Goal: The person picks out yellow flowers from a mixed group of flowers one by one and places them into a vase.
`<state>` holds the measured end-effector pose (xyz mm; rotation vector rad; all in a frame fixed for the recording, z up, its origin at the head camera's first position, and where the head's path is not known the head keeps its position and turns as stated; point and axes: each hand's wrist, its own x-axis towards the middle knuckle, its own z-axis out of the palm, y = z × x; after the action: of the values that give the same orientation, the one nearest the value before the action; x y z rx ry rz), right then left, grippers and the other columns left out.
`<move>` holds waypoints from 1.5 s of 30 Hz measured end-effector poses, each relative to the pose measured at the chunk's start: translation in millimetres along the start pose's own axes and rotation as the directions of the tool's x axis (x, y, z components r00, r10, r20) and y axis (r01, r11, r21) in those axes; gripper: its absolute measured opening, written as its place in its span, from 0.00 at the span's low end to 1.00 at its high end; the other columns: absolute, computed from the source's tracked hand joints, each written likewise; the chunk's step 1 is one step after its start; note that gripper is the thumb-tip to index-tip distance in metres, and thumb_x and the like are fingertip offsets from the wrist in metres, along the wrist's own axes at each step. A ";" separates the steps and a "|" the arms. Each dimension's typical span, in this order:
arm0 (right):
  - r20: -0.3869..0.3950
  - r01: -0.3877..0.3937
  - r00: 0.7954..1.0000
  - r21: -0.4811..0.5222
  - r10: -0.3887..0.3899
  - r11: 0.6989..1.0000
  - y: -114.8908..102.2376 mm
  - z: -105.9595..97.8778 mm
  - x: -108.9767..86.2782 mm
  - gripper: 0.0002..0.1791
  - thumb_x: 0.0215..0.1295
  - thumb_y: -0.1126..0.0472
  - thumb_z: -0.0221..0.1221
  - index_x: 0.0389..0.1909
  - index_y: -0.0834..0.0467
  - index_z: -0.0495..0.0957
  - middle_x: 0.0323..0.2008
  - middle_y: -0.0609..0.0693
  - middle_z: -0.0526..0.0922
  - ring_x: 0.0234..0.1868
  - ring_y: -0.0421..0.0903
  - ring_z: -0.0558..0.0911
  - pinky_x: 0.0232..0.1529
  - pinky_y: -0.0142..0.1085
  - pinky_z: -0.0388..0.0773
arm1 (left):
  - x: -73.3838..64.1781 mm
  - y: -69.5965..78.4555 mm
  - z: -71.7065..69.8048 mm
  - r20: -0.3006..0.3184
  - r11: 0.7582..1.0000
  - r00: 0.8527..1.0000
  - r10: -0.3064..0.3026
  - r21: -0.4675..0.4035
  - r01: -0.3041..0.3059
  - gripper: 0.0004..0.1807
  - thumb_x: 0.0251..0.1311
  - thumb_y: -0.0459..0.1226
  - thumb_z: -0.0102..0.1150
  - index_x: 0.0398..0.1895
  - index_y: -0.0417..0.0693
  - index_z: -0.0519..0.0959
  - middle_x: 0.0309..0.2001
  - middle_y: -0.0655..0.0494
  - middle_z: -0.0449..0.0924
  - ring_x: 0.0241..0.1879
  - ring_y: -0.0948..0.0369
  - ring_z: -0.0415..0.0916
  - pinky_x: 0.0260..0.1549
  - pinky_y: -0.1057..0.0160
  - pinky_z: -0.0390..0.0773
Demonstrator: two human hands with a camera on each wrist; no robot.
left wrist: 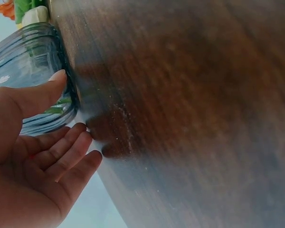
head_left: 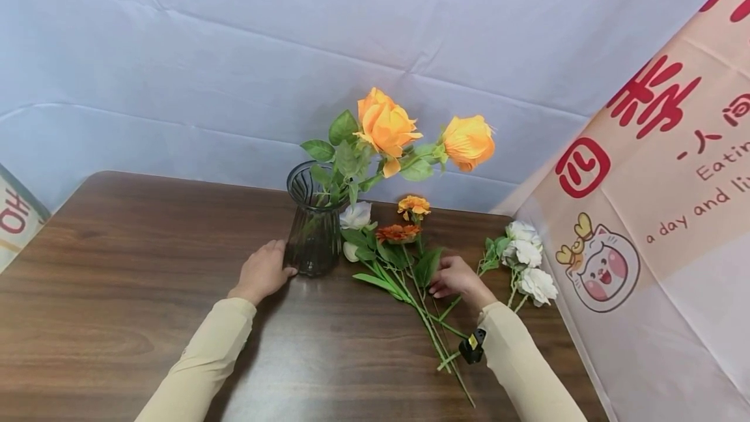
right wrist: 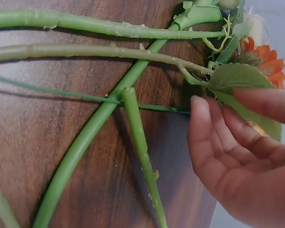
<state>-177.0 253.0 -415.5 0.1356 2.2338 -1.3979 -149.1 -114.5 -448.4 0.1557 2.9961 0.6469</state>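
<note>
A dark glass vase (head_left: 313, 249) stands upright with two orange roses (head_left: 385, 124) in it. My left hand (head_left: 265, 272) holds its base from the left, the thumb (left wrist: 50, 92) against the glass and the fingers around the other side. Among the flowers lying right of the vase, my right hand (head_left: 458, 279) reaches in with fingers loosely bent. In the right wrist view, its fingertips (right wrist: 199, 107) are at a thin dark green stem (right wrist: 61, 92), beside a leaf (right wrist: 240, 78); thumb and fingers stand apart. The rust-orange flower (head_left: 398, 233) and smaller orange flower (head_left: 414, 206) lie close by.
White flowers (head_left: 527, 256) lie at the table's right edge; a pale flower (head_left: 356, 215) rests beside the vase. Crossing stems (head_left: 436, 331) run toward the front. A black device (head_left: 472, 346) sits at the right wrist. Cloth walls (head_left: 234, 83) border the wooden table (head_left: 117, 279).
</note>
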 end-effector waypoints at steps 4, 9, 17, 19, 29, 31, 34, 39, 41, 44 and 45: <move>0.046 -0.004 0.999 -0.012 0.005 1.000 -0.9 1.3 -1.0 0.01 0.57 0.75 0.52 0.30 0.69 0.70 0.26 0.64 0.78 0.22 0.49 0.80 0.27 0.41 0.81 | 0.6 -0.3 -1.2 -0.003 1.000 1.000 0.001 0.001 -0.001 0.34 0.54 0.41 0.63 0.57 0.26 0.64 0.53 0.33 0.69 0.53 0.41 0.67 0.50 0.44 0.69; 0.097 -0.005 0.995 -0.029 0.008 1.000 -1.7 2.2 -2.2 0.13 0.56 0.76 0.53 0.43 0.75 0.72 0.26 0.61 0.79 0.21 0.47 0.79 0.27 0.41 0.81 | 0.7 -1.1 -2.4 0.001 1.000 1.000 -0.006 0.003 0.006 0.34 0.55 0.41 0.62 0.58 0.26 0.64 0.54 0.33 0.68 0.54 0.41 0.66 0.51 0.44 0.68; 0.125 0.007 0.992 -0.051 -0.001 0.999 -0.9 6.9 -1.8 0.16 0.54 0.75 0.56 0.45 0.75 0.72 0.23 0.58 0.80 0.18 0.45 0.78 0.25 0.39 0.81 | 0.6 -1.1 -1.4 0.005 1.000 1.000 -0.007 0.007 0.007 0.34 0.54 0.41 0.63 0.58 0.26 0.64 0.54 0.33 0.68 0.53 0.40 0.66 0.50 0.44 0.68; 0.116 0.001 0.993 -0.066 0.006 0.998 -0.3 8.7 -1.5 0.16 0.54 0.74 0.58 0.45 0.74 0.73 0.22 0.57 0.80 0.18 0.44 0.78 0.25 0.39 0.81 | 0.6 -0.9 -0.9 0.001 1.000 1.000 -0.006 0.009 0.006 0.34 0.54 0.41 0.63 0.58 0.27 0.64 0.53 0.33 0.69 0.53 0.41 0.67 0.50 0.44 0.69; 0.081 -0.007 0.997 -0.122 0.017 0.992 2.4 17.9 0.7 0.10 0.53 0.74 0.60 0.38 0.72 0.76 0.17 0.56 0.77 0.14 0.41 0.75 0.21 0.38 0.80 | 0.3 0.4 -0.1 -0.001 1.000 1.000 -0.006 0.015 0.006 0.34 0.54 0.41 0.63 0.58 0.27 0.64 0.53 0.34 0.69 0.53 0.41 0.67 0.50 0.44 0.69; 0.076 -0.014 0.997 -0.126 0.024 0.992 2.6 19.1 1.0 0.11 0.52 0.75 0.60 0.37 0.72 0.76 0.17 0.56 0.76 0.13 0.41 0.75 0.21 0.37 0.80 | 0.1 0.6 -0.3 -0.002 1.000 1.000 -0.008 0.015 0.008 0.34 0.54 0.41 0.63 0.58 0.27 0.64 0.53 0.34 0.69 0.53 0.41 0.67 0.50 0.44 0.69; 0.069 -0.020 0.997 -0.130 0.029 0.991 3.4 20.7 1.9 0.11 0.50 0.76 0.60 0.37 0.72 0.75 0.16 0.55 0.76 0.13 0.42 0.75 0.20 0.37 0.80 | -0.4 1.1 -0.7 -0.003 1.000 1.000 -0.008 0.015 0.008 0.34 0.54 0.41 0.63 0.58 0.27 0.65 0.53 0.34 0.69 0.53 0.41 0.67 0.50 0.44 0.69; 0.053 -0.028 0.998 -0.139 0.036 0.990 4.2 23.6 3.4 0.10 0.50 0.77 0.59 0.35 0.72 0.75 0.15 0.55 0.75 0.12 0.42 0.74 0.19 0.37 0.79 | -0.6 1.6 -1.0 -0.004 1.000 1.000 -0.012 0.014 0.012 0.34 0.54 0.41 0.63 0.58 0.27 0.64 0.53 0.34 0.69 0.53 0.41 0.67 0.50 0.44 0.69; 0.042 -0.040 0.998 -0.142 0.047 0.989 3.9 24.8 3.7 0.08 0.50 0.77 0.59 0.34 0.71 0.75 0.14 0.55 0.75 0.12 0.42 0.74 0.18 0.37 0.79 | -0.4 1.5 -0.8 -0.003 1.000 1.000 -0.014 0.013 0.014 0.34 0.54 0.41 0.63 0.58 0.27 0.64 0.54 0.34 0.68 0.53 0.41 0.67 0.51 0.44 0.68; 0.024 -0.065 0.997 -0.145 0.070 0.987 3.7 26.2 4.3 0.05 0.50 0.77 0.59 0.29 0.70 0.75 0.13 0.55 0.74 0.11 0.43 0.74 0.17 0.37 0.79 | -0.1 1.2 -0.2 -0.001 1.000 1.000 -0.014 0.012 0.014 0.35 0.54 0.41 0.63 0.58 0.27 0.64 0.54 0.34 0.68 0.54 0.41 0.66 0.51 0.44 0.68; 0.017 -0.074 0.997 -0.145 0.077 0.987 3.6 26.5 4.4 0.04 0.50 0.77 0.59 0.27 0.69 0.75 0.13 0.55 0.74 0.11 0.43 0.74 0.17 0.37 0.78 | 0.0 1.1 0.0 -0.001 1.000 1.000 -0.014 0.012 0.014 0.35 0.54 0.41 0.63 0.58 0.27 0.64 0.54 0.34 0.68 0.54 0.41 0.66 0.51 0.44 0.68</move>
<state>-170.2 230.9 -429.7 0.1528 2.2775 -1.1880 -149.1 -113.5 -448.0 0.1354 2.9993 0.6284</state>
